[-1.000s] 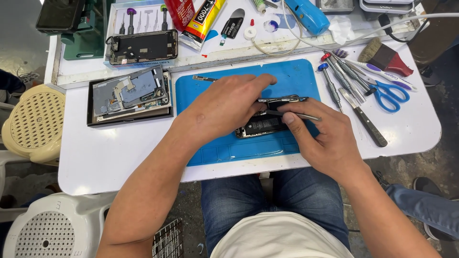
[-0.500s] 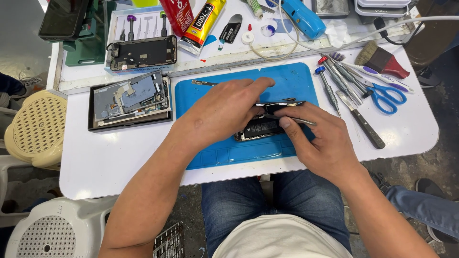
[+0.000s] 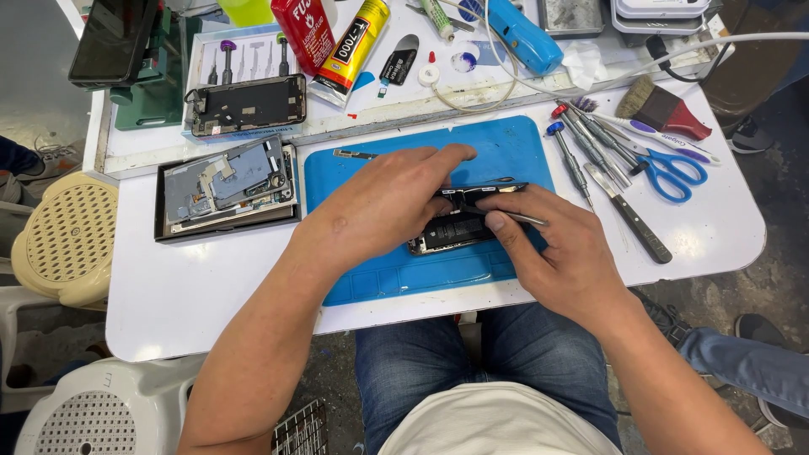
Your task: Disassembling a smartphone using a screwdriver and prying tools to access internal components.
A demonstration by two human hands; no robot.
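Observation:
An opened smartphone (image 3: 455,226) with its insides showing lies on a blue work mat (image 3: 506,143) at the middle of a small white table (image 3: 194,286). My left hand (image 3: 383,202) rests over the phone's left part and pins it to the mat. My right hand (image 3: 560,253) holds thin metal tweezers (image 3: 506,215), their tips pointing left into the phone's upper part. A small metal strip (image 3: 354,155) lies on the mat above my left hand.
A dark tray with phone parts (image 3: 226,187) sits left of the mat. Screwdrivers (image 3: 581,139), blue scissors (image 3: 674,173), a knife-like tool (image 3: 632,215) and a brush (image 3: 661,108) lie to the right. Glue tubes (image 3: 354,42), another phone frame (image 3: 246,104) and a white cable (image 3: 725,40) are at the back.
The view has shifted slightly. Both hands stay on the phone, with only small movement of the tweezers.

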